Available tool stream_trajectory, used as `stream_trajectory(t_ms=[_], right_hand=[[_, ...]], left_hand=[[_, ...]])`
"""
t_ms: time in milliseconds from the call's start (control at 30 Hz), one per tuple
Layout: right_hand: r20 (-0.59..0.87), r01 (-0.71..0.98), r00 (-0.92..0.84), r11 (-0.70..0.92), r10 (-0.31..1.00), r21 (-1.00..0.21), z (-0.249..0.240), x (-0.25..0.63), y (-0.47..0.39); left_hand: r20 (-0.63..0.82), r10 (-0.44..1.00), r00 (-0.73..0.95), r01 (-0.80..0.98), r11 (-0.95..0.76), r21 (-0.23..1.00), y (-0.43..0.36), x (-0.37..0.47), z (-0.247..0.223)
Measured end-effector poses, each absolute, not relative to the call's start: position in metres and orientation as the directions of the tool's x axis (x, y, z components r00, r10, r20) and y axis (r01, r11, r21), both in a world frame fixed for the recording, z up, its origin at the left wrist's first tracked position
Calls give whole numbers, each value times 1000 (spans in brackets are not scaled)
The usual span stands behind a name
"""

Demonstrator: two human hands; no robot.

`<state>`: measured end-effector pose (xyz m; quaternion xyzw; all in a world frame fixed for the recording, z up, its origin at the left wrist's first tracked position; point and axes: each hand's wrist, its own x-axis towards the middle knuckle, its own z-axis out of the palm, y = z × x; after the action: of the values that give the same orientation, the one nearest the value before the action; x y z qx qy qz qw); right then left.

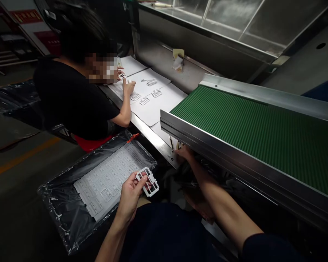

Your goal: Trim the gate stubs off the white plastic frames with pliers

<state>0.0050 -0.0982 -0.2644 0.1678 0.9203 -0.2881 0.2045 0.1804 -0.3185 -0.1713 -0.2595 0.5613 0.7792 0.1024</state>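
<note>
My left hand (131,191) is closed on a white plastic frame (148,182) with rectangular openings, holding it tilted above the edge of a tray, thumb in front. My right hand (183,152) reaches to the table's near edge beside the conveyor's end. Its fingers are partly hidden and look closed around something small that I cannot make out. A small yellowish ring-shaped item (179,145) lies by those fingers, and a slim pen-like tool (171,143) rests just left of it.
A conveyor with a green ribbed belt (251,127) fills the right. Left of me, a tray lined with black plastic (57,203) holds white parts (109,178). A co-worker (73,94) handles a similar frame at the paper-covered table (150,114), where several white frames (144,100) lie.
</note>
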Motion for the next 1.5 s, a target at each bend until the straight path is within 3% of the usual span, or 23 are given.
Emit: stream_trajectory(t_ms=[133,267,467,667,1067,1233,1333,1500], right_hand=[[-691,596,-720,567,64,-569,-260,27,-77],[-738,677,-670,340,-81,-653,-262,85,-73],[-677,677,-699,94,-230,-730,-250,165,-90],[-397,460,-853,-129,-339,-878,-222,181,-97],[-351,406,-884,-136,-309,-904,-195,195,-113],[-324,343,-913,-36,-247,-939,-191,198,-117],[-321,331,-913,5,-253,-944,-190,200,-117],[-280,283,-920,30,-276,-959,-192,204,-116]], left_hand=[[-533,-78,-842,-475,-361,803,-315,181,-177],[-544,-31,-839,-502,-343,794,-309,179,-179],[-588,43,-808,-563,-354,747,-299,179,-180],[-634,101,-767,-613,-410,676,-291,181,-187],[-637,133,-759,-625,-421,657,-289,191,-180],[-630,114,-768,-610,-429,666,-297,191,-178],[-611,83,-787,-594,-369,715,-306,186,-177],[-592,150,-792,-611,-209,764,-320,177,-176]])
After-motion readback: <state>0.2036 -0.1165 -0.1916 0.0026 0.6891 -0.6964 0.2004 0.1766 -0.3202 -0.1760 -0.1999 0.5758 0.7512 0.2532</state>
